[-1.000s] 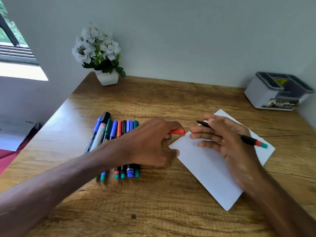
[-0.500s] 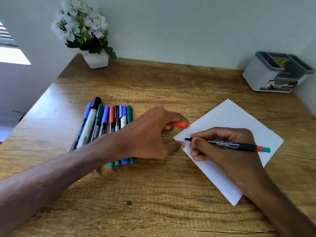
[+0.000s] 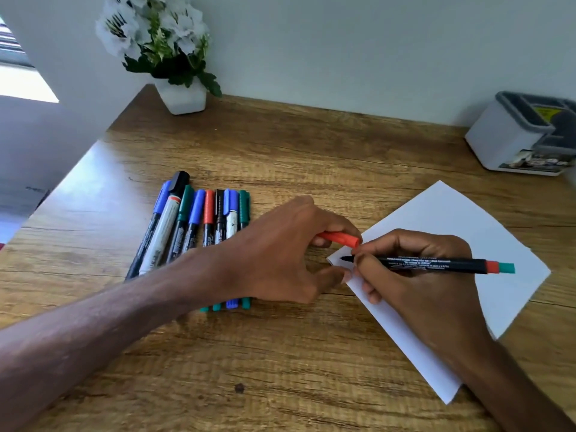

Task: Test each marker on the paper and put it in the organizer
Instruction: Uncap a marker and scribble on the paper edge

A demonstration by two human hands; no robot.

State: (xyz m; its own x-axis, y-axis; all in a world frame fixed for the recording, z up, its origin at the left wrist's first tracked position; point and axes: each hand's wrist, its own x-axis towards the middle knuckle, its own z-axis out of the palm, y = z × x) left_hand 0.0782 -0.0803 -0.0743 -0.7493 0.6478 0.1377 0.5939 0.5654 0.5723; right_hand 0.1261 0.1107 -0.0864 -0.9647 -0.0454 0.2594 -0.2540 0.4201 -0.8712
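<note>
My right hand (image 3: 417, 275) grips an uncapped black marker (image 3: 436, 264) with a red and teal end, its tip resting on the left corner of the white paper (image 3: 467, 219). My left hand (image 3: 280, 254) holds the marker's red cap (image 3: 341, 239) between its fingers, and its thumb presses the paper's corner. Several capped markers (image 3: 199, 219) lie side by side on the wooden desk (image 3: 280, 151), left of my hands and partly hidden under my left wrist. The grey-and-white organizer (image 3: 511, 135) stands at the far right by the wall.
A white pot of white flowers (image 3: 180, 95) stands at the back left of the desk. The desk's left edge runs diagonally beside a white wall and a window. A pale wall closes off the back.
My right hand has turned the marker tip-down and brought it onto the paper's left corner. My left hand has kept the cap and stayed by the corner. The camera has come closer.
</note>
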